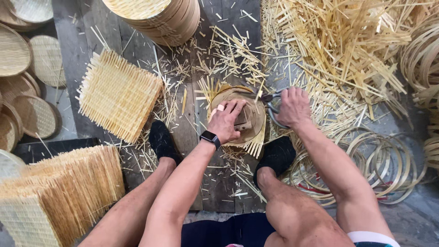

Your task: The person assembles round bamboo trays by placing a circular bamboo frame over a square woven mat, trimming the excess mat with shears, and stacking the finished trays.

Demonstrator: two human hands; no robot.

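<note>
— What should you watch from here?

— Start on the left. Your left hand (225, 120) lies flat on the round wooden form (244, 120), fingers spread and pressing it down onto the woven bamboo mat (215, 91) whose ragged ends stick out around the form's edge. That mat sits on the floor between your two black-socked feet (161, 141). If your pressure eases, I judge the form could slide and the cut would wander off the circle.

— And the right side?

— Your right hand (292, 107) is curled tight around the handles of the metal shears (273, 110), just beside the form's right rim. You cannot tell from here how far the blades gape. They work close to your left fingertips, one of which is wrapped in tape, so a slip could nick them. Loose slivers near your foot could also prick through the sock.

— The floor and the room?

— Going left to right: finished round trays (27, 68) lie overlapped at the far left, two piles of square woven mats (118, 93) next, a stack of round trays (160, 18) at top, dark worn planks (219, 187) under you, littered with offcuts, then a heap of bamboo strips (347, 41), and bamboo hoops (388, 164) at the right.
</note>
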